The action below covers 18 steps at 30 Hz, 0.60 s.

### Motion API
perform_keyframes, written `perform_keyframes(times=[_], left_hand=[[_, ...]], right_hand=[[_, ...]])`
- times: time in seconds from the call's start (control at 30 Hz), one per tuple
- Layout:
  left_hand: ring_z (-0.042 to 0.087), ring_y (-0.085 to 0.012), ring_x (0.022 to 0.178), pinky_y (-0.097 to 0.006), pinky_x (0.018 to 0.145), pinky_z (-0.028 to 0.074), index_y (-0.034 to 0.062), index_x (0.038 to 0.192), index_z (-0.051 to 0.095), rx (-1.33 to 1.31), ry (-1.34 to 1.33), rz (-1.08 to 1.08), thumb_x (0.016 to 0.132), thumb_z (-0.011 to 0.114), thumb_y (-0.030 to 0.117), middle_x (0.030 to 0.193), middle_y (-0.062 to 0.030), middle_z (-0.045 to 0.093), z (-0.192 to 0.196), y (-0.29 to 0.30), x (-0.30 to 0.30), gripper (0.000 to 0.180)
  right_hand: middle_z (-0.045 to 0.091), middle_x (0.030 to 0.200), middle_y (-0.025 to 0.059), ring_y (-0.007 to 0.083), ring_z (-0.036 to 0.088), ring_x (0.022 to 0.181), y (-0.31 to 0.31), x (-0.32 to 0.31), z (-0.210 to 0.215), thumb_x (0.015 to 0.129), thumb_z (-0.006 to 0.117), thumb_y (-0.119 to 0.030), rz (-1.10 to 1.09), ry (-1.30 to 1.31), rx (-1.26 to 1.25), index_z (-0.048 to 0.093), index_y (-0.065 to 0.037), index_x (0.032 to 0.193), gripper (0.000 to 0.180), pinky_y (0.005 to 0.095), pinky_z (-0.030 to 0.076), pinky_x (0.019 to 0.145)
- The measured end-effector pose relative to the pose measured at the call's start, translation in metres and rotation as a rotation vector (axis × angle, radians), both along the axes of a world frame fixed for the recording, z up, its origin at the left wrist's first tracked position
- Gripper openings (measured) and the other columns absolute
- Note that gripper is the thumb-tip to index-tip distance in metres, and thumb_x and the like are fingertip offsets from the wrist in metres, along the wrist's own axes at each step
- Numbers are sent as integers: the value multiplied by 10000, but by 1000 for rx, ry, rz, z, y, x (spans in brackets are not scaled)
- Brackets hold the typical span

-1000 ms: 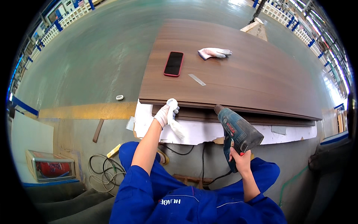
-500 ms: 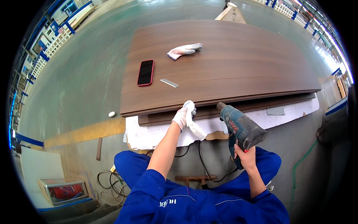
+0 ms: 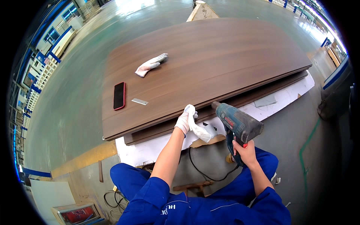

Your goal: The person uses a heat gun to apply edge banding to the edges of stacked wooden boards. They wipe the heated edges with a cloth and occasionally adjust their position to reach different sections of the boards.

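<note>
currently grips a blue heat gun (image 3: 240, 122) in the right hand (image 3: 245, 152), holds a white cloth (image 3: 200, 132) in the gloved left hand (image 3: 182, 122) by the brown panel (image 3: 210, 63).

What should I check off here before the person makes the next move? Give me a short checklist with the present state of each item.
1. White cloth held by the left hand: ok, gripped at the panel's near edge.
2. Heat gun held by the right hand: ok, fingers around the handle.
3. Both hands gloved: not ok, the left is gloved but the right is bare.
4. Nozzle clear of the brown panel: cannot tell, they overlap in this view.
5. Heat gun switched on: cannot tell.
6. Phone and loose glove away from the nozzle: ok, both toward the panel's left.
</note>
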<state>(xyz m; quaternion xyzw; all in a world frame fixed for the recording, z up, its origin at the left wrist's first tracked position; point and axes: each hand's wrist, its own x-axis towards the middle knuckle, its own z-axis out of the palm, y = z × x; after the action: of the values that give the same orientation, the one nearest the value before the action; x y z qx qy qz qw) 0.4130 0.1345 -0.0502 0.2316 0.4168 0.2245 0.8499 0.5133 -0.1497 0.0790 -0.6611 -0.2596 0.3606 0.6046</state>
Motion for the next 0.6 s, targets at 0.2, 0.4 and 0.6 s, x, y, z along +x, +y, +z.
perform_keyframes(times=[0.2,0.4,0.6], left_hand=[[494,-112,454,-248,381,385,143,872,623,-11,22,-36,856,625,478,697,-35,624,0,-8,34,335],[445,-88,380,-210,338,365,110,830,609,-63,0,-99,807,676,506,620,-40,589,3,-17,70,402],[450,-91,379,-204,342,374,111,824,605,-115,-29,-143,778,705,502,621,-33,587,-1,-25,105,406]], right_hand=[[556,653,31,89,534,530,-7,34,3,861,623,-43,-20,83,6,551,18,903,104,252,447,480],[551,657,33,86,526,530,-11,69,17,859,633,-53,4,71,-19,500,4,876,145,251,446,488],[547,671,30,85,523,535,-15,99,28,858,639,-59,-44,92,-45,499,13,915,168,252,447,490]])
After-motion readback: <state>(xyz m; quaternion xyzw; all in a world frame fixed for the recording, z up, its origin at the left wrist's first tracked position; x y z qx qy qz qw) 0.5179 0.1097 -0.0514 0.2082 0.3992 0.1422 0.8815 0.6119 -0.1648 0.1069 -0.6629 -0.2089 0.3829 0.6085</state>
